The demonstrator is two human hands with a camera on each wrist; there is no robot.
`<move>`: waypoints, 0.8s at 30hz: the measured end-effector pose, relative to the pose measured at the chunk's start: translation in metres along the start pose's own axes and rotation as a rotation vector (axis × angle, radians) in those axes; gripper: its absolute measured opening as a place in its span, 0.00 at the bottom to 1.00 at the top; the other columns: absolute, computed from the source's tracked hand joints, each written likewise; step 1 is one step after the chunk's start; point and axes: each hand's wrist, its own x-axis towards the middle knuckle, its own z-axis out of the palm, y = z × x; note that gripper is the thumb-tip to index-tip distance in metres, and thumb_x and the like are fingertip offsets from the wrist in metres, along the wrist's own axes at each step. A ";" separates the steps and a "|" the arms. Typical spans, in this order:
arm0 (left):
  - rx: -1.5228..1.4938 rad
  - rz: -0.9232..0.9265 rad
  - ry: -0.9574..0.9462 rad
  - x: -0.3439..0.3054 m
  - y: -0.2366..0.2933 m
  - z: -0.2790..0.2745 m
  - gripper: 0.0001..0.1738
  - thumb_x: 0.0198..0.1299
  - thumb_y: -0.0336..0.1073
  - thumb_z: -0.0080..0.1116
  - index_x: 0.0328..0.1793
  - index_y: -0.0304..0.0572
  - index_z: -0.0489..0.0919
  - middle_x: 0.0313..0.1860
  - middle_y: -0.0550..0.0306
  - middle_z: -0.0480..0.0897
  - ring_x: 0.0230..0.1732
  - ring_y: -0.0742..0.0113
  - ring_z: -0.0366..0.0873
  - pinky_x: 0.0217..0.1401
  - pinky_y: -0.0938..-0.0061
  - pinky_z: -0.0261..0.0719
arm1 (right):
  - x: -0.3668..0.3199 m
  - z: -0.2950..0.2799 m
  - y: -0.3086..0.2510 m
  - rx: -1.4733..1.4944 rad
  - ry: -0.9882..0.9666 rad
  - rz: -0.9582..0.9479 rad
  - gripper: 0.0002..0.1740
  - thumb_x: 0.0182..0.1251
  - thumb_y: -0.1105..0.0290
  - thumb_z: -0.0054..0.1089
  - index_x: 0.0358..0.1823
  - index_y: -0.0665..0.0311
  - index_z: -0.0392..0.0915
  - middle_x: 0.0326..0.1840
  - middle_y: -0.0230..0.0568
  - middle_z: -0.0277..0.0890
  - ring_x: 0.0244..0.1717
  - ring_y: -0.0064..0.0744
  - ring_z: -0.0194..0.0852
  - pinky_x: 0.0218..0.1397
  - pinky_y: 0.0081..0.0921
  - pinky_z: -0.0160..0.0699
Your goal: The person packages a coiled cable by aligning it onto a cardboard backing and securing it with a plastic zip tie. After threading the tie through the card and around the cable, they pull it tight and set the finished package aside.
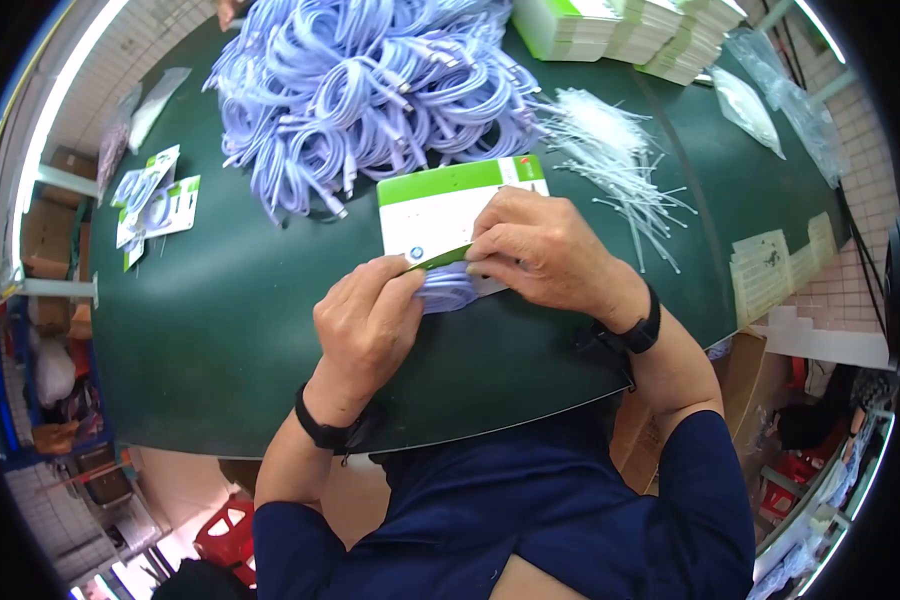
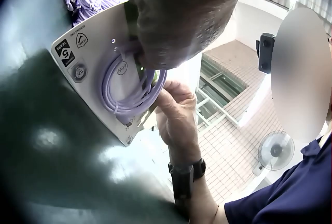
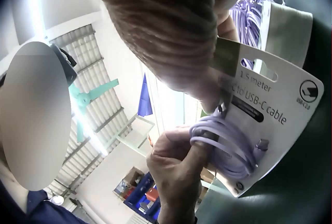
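Both hands hold a white and green packaging card (image 3: 259, 94) printed "USB-C cable", with a coiled lilac cable (image 1: 447, 290) against its face. My left hand (image 1: 365, 320) pinches the coil, its thumb lying on the loops in the right wrist view. At the card's green part, my right hand (image 1: 550, 250) pinches between thumb and forefinger. In the left wrist view the cable loops (image 2: 108, 92) lie over the card's printed face; the near hand covers part of the card. Just beyond the hands sits a stack of green and white cards (image 1: 430, 215).
A large heap of lilac cables (image 1: 370, 90) fills the table's far side. Right of it lie white zip ties (image 1: 610, 140), with bundled card stacks (image 1: 580, 30) behind. Carded cables (image 1: 160, 205) lie at the left. Plastic bags (image 1: 750, 110) lie far right on the green table (image 1: 220, 350).
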 end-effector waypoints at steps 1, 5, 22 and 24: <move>0.005 -0.006 0.002 0.000 0.000 0.001 0.15 0.46 0.21 0.72 0.42 0.38 0.84 0.42 0.51 0.87 0.39 0.54 0.88 0.40 0.65 0.86 | 0.000 -0.005 0.001 -0.013 -0.004 -0.008 0.10 0.55 0.78 0.79 0.37 0.62 0.85 0.39 0.36 0.83 0.40 0.39 0.84 0.42 0.33 0.83; -0.012 -0.045 -0.011 0.001 0.004 0.005 0.14 0.47 0.22 0.72 0.41 0.39 0.83 0.41 0.51 0.87 0.39 0.53 0.89 0.41 0.65 0.87 | 0.003 -0.037 0.006 0.046 0.138 0.083 0.09 0.56 0.79 0.77 0.37 0.65 0.86 0.37 0.38 0.84 0.39 0.41 0.85 0.41 0.33 0.83; -0.067 0.135 -0.025 0.010 0.011 0.020 0.14 0.47 0.26 0.74 0.41 0.41 0.83 0.43 0.54 0.87 0.39 0.55 0.89 0.40 0.65 0.87 | -0.068 -0.099 0.074 -0.606 0.006 0.728 0.11 0.54 0.66 0.77 0.38 0.60 0.90 0.37 0.46 0.84 0.42 0.50 0.85 0.48 0.42 0.83; -0.077 0.142 -0.019 0.011 0.007 0.021 0.14 0.47 0.26 0.74 0.41 0.41 0.83 0.43 0.54 0.87 0.39 0.55 0.89 0.40 0.65 0.87 | -0.068 -0.099 0.075 -0.564 0.011 0.719 0.09 0.54 0.67 0.77 0.36 0.61 0.90 0.35 0.46 0.83 0.41 0.49 0.84 0.47 0.41 0.83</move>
